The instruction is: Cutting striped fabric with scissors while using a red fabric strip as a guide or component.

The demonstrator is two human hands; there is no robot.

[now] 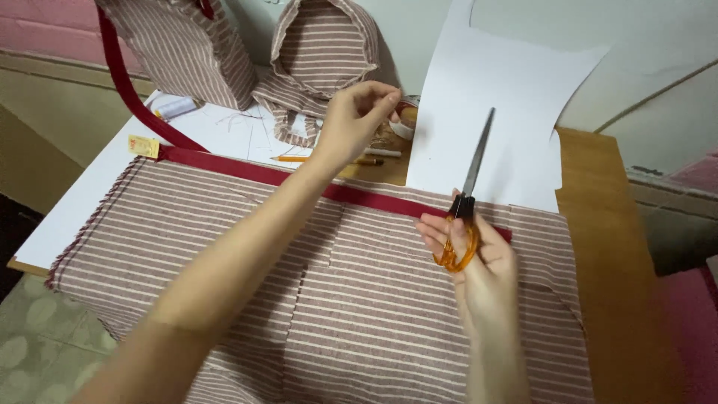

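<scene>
Striped fabric [359,299] lies flat on the wooden table [606,247], uncut as far as visible; red strap [262,173] along its top edge. White paper pattern [493,112] behind. Right hand [479,262] grips orange-handled scissors [464,209], blades closed. Left hand [355,120] pinches something small, unidentifiable.

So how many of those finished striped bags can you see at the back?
2. One striped bag stands at the back left, the other striped bag just right of it, beyond the left hand. More may be out of view.
</scene>
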